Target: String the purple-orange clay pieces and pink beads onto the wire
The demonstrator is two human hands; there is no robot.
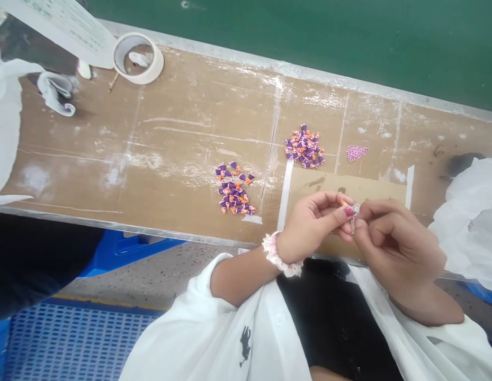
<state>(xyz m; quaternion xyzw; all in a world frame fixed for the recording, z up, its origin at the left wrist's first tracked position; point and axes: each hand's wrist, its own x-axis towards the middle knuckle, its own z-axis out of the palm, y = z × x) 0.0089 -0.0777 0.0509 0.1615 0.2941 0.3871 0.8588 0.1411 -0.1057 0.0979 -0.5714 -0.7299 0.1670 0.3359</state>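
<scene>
My left hand (313, 219), with a white scrunchie (278, 254) at its wrist, is closed around a small figurine (343, 202). Only an orange bit of it shows between thumb and fingers. Pressed close against it, my right hand (400, 241) is closed in a pinch. A tiny whitish, clear-looking piece lies where the fingertips meet; its kind is too small to tell. Beyond my hands is a pile of purple and orange figurines (304, 147), and further left lies a looser group of similar figurines (234, 190). A small heap of pink pieces (356, 153) sits to the right.
A brown-covered table (190, 100) runs across the view, with a cardboard sheet (349, 182) taped in front of me. A tape roll (154, 66) and printed paper (71, 32) lie at the far left. White plastic bags (472, 211) flank the right. A blue stool (79, 338) stands lower left.
</scene>
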